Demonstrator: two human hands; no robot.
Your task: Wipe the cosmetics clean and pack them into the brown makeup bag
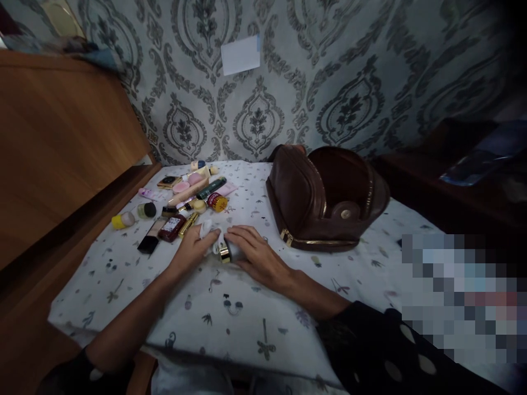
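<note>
My left hand (194, 247) is closed on a crumpled white cloth or tissue (207, 230) near the middle of the table. Beside it, my right hand (256, 253) is wrapped round a small pale bottle with a gold band (224, 253); most of the bottle is hidden by the fingers. The cloth touches the bottle. Just behind my left hand lie a gold tube (189, 224), a dark red bottle with a white label (172, 227) and a red and amber jar (217, 202).
Several cosmetics, among them a green tube (211, 188) and a yellow-capped bottle (122, 220), lie at the back left. An open brown leather bag (302, 197) stands at the back right. A wooden panel (61, 126) rises at the left. The patterned tablecloth (230, 329) ends at the front edge.
</note>
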